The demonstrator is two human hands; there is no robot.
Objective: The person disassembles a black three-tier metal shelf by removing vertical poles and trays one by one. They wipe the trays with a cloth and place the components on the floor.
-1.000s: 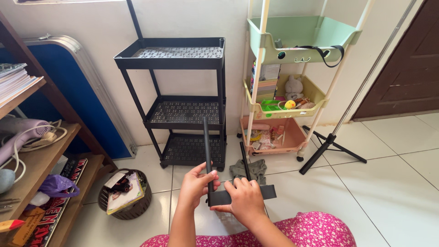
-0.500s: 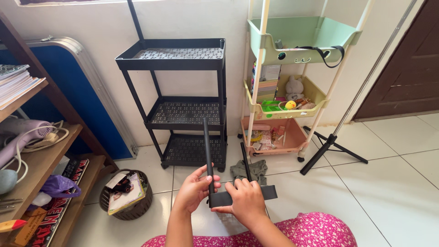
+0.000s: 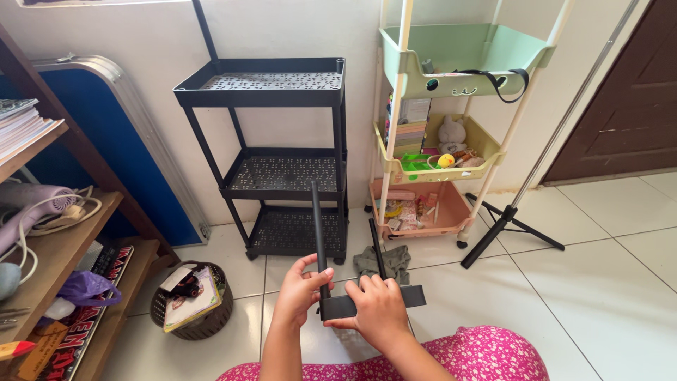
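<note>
Head cam shows my left hand (image 3: 300, 291) pinching the upright black rod (image 3: 318, 233) near its base, probably to keep it straight. My right hand (image 3: 379, 307) is clamped over the flat black bar (image 3: 370, 303) the rod meets, bracing it above the tiled floor (image 3: 599, 282) (second rod behind). Black three-tier cart (image 3: 271, 159) stands just beyond, pastel cart (image 3: 444, 127) beside it.

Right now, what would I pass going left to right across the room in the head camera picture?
Wooden shelf → basket → black cart → pastel cart → tripod stand → brown door.
</note>
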